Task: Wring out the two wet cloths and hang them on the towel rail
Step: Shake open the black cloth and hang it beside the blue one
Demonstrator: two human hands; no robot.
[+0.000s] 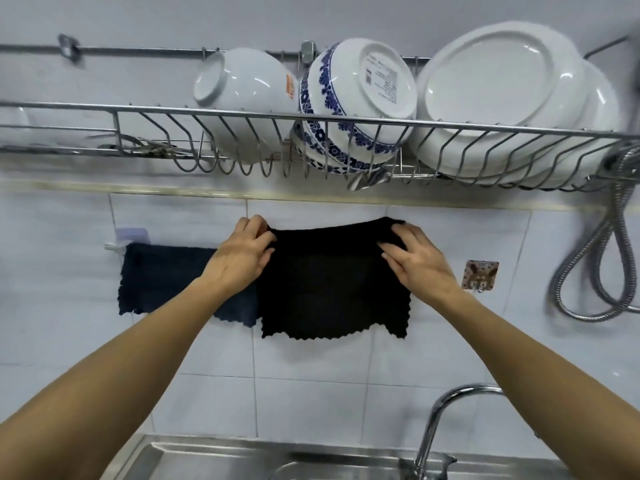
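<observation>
A black cloth (329, 285) hangs spread against the white tiled wall, its scalloped lower edge free. My left hand (242, 254) grips its top left corner and my right hand (419, 258) grips its top right corner. A dark blue cloth (166, 275) hangs over the towel rail just to the left, partly behind my left forearm. Only the rail's white left end (116, 247) shows; the rest is hidden by the cloths.
A steel dish rack (311, 133) with white and blue-patterned bowls and plates juts out above the cloths. A shower hose (588, 271) loops at the right, beside a wall hook (479, 275). A tap (446, 424) and a steel sink (214, 459) lie below.
</observation>
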